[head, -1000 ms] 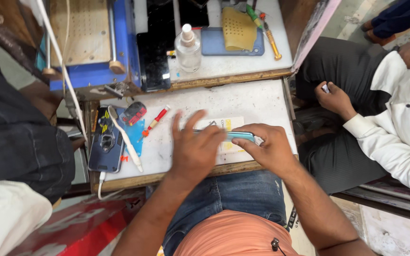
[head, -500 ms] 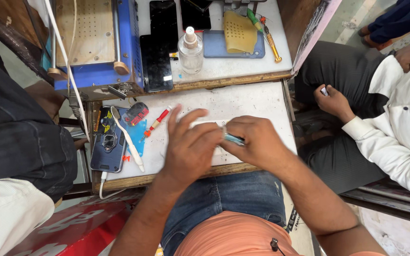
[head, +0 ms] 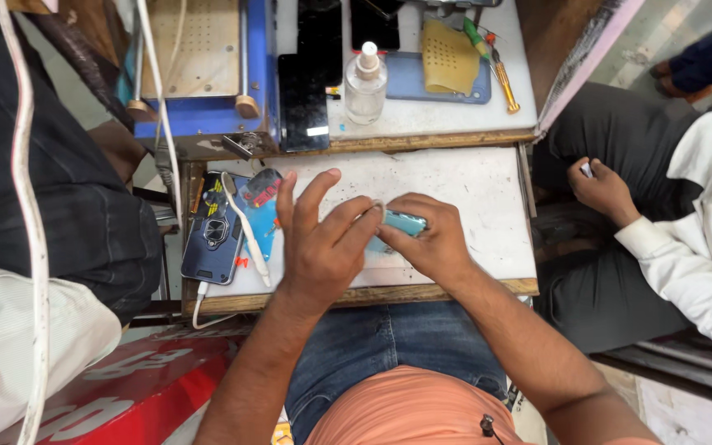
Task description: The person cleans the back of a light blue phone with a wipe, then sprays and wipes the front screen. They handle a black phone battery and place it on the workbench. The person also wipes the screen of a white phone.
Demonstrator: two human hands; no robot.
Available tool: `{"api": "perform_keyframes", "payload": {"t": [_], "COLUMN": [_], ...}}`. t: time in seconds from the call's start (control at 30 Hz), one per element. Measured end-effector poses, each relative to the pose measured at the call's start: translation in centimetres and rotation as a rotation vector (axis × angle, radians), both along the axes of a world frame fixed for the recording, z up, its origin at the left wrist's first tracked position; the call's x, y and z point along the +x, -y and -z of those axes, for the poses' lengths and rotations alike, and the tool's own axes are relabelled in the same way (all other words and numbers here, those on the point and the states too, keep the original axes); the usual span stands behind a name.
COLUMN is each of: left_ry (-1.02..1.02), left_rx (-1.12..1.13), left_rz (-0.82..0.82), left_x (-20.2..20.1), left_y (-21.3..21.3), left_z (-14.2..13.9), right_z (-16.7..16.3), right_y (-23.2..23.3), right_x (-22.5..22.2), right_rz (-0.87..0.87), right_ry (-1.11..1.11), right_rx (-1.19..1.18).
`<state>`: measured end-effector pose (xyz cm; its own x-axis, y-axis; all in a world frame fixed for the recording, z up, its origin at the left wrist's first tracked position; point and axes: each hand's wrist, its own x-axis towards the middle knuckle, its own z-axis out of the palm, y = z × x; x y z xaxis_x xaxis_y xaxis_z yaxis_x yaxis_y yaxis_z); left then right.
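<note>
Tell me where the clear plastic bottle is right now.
In the head view, the clear plastic bottle stands upright on the upper shelf, between the black phone on its left and the blue tray on its right.
</note>
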<state>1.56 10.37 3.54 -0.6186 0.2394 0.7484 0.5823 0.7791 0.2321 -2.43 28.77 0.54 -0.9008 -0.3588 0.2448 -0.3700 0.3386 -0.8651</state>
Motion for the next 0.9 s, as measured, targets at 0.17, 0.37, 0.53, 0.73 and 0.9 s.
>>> {"api": "perform_keyframes", "payload": {"t": [0.17,0.37,0.53,0.73,0.9], "left_ry": [-0.072,-0.045,-0.077,0.1,0.214], "left_rx": [-0.016,-0.009,-0.026,0.306,0.384], "left_rz": [0.032,-0.069,-0.118,-0.113,0.132], "left_x": [-0.5,-0.6,-1.2,-1.9,-0.1], "left_y": [-0.6,-0.1,-0.4,2.3,1.6], "left_z": [0.4,1.0,0.7,1.3,1.4], "right_z": [0.3,0.7,0.9,-0.3,-2.4], "right_y": [0.0,-0.4,-0.4,-0.6,-0.7], "right_x": [-0.1,-0.4,-0.7,0.2,-0.3], "right_rz": [-0.022,0.033,0.062,-0.033,-0.087], "right_ry": [-0.018,-0.015,-0.047,-0.002,-0.012], "right_rx": [-0.06,0.005,0.008,-0.051,0.072]}}
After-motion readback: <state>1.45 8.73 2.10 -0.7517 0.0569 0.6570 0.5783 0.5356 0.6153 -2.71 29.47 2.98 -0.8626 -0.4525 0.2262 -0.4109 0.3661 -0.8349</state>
